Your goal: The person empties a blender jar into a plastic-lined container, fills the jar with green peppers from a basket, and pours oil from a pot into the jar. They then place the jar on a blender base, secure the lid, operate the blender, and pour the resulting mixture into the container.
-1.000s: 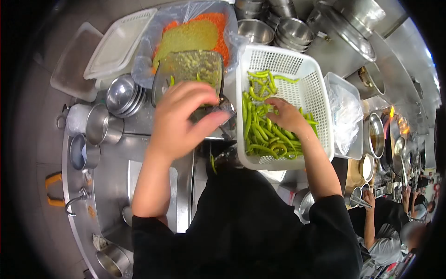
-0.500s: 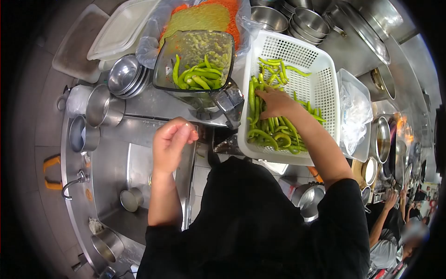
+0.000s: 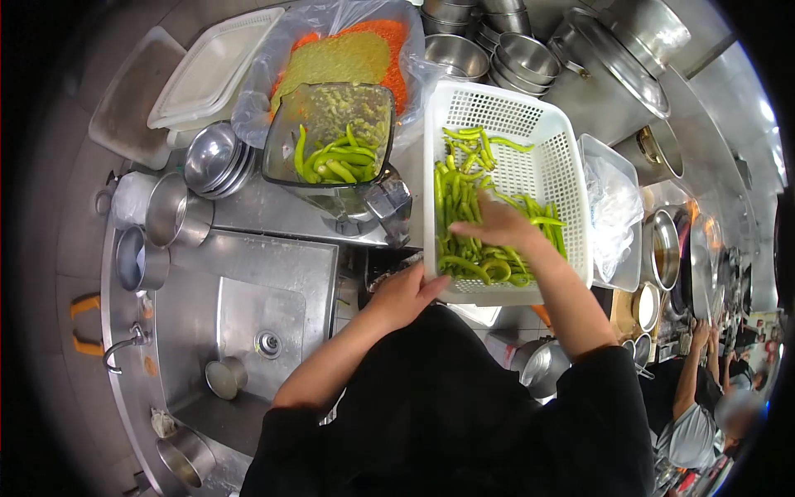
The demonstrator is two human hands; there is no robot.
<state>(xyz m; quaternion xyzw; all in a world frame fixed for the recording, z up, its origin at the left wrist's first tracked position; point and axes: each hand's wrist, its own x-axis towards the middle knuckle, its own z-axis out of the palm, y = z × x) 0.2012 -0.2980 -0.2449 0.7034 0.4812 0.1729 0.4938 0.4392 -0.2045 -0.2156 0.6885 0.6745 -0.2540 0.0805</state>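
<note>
Many green peppers [image 3: 464, 195] lie in a white perforated basket [image 3: 556, 137]. Over the peppers, inside the basket, my right hand [image 3: 499, 225] is slightly blurred, its thumb held apart from the other fingers. My left hand [image 3: 406, 294] touches the basket's near left corner, with its fingertips partly hidden and the thumb along the rim. To the left of the basket stands a dark clear blender jar [image 3: 286, 116] holding several green peppers. Behind the jar, a lined container [image 3: 257, 79] holds orange and yellow-green chopped food.
A metal sink [image 3: 273, 306] with a small pot [image 3: 225, 378] is on the left. Stacked bowls [image 3: 214, 157] stand beyond it. A clear tub with plastic bags [image 3: 611, 215] adjoins the basket's right side. Another person [image 3: 694, 431] is at the lower right.
My left hand has moved right, from above the sink's edge to the basket's corner. My right hand has shifted towards me over the peppers. The camera view has shifted slightly.
</note>
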